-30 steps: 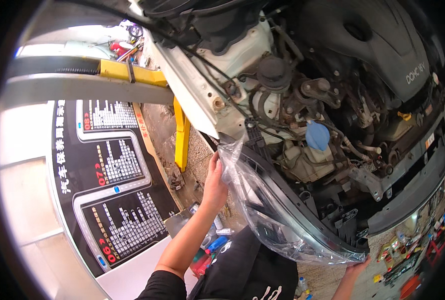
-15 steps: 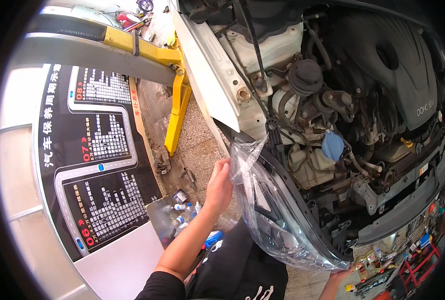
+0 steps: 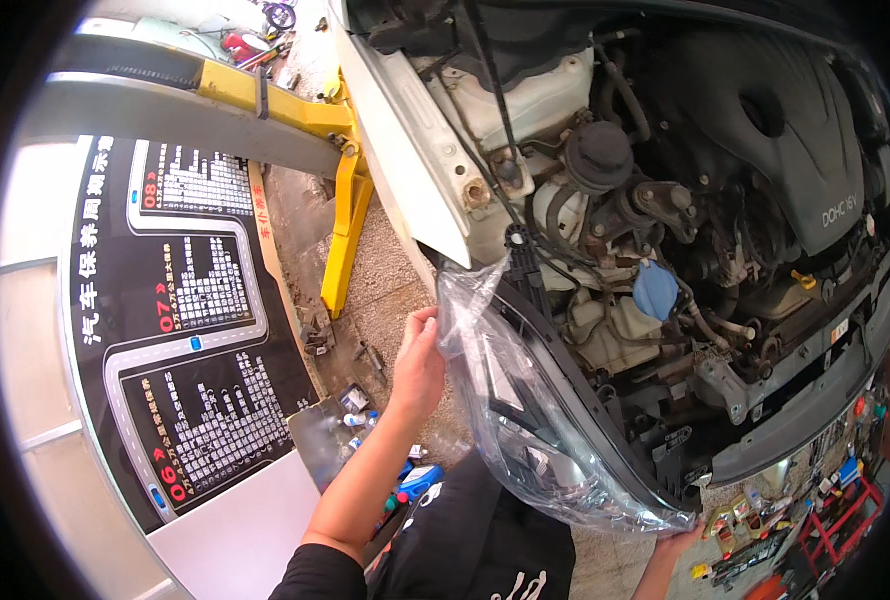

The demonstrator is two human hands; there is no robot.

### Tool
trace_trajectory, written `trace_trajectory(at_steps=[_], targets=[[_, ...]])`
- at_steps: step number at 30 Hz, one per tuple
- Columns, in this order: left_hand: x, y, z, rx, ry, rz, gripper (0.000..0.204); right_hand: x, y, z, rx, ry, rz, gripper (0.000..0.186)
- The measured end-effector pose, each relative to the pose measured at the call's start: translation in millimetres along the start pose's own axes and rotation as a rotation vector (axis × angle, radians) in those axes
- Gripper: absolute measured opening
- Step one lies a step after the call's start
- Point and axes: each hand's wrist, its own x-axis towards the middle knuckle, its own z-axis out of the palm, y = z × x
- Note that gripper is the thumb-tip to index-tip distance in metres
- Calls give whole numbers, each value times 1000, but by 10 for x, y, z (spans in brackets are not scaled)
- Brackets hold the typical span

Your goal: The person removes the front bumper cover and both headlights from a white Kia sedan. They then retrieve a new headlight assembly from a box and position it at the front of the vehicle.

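Observation:
A headlight [image 3: 540, 455] in crinkled clear plastic film lies along the car's front corner, beside the open engine bay. Its dark inner parts show through the film; I cannot tell whether it is seated in its opening. At its upper left end, my left hand [image 3: 422, 368] has its fingers closed on the outer edge, over the film. My right hand [image 3: 678, 542] grips the lower right end from below, with some fingers hidden behind it. The white fender [image 3: 405, 130] runs up from the headlight's top end, and a black trim strip [image 3: 590, 410] borders its inner side.
In the engine bay are a blue cap [image 3: 656, 291], a black reservoir [image 3: 598, 157] and a black engine cover [image 3: 780, 120]. A yellow lift arm [image 3: 347, 235] stands left of the fender. Bottles [image 3: 360, 420] sit low left; a red rack [image 3: 845, 520] and tools lie lower right.
The whole view has shifted slightly, so the car and headlight appear a little further left. Both hands keep their hold on the wrapped headlight.

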Motion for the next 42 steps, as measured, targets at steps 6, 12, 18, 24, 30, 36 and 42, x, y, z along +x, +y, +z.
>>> trace_trajectory(at_steps=[6, 12, 18, 24, 30, 36, 42], targets=[[54, 47, -133, 50, 91, -9, 35, 75, 46, 90, -66, -8, -35, 56], [117, 38, -283, -51, -23, 7, 32, 172, 131, 162, 5, 22, -25, 55], [156, 53, -381, -84, -101, -31, 40, 260, 114, 355, 37, 22, -5, 57], [208, 51, -390, -107, -41, -87, 41, 595, 137, 19, -107, 158, -224, 54], [236, 29, -231, -8, 58, 18, 36, 778, 71, 72, 32, -33, -20, 52], [177, 66, 16, 18, 40, 77, 32, 754, -21, 231, -52, 45, -97, 55], [149, 109, 39, 58, 44, 62, 36, 701, -107, 472, 11, 87, -23, 56]])
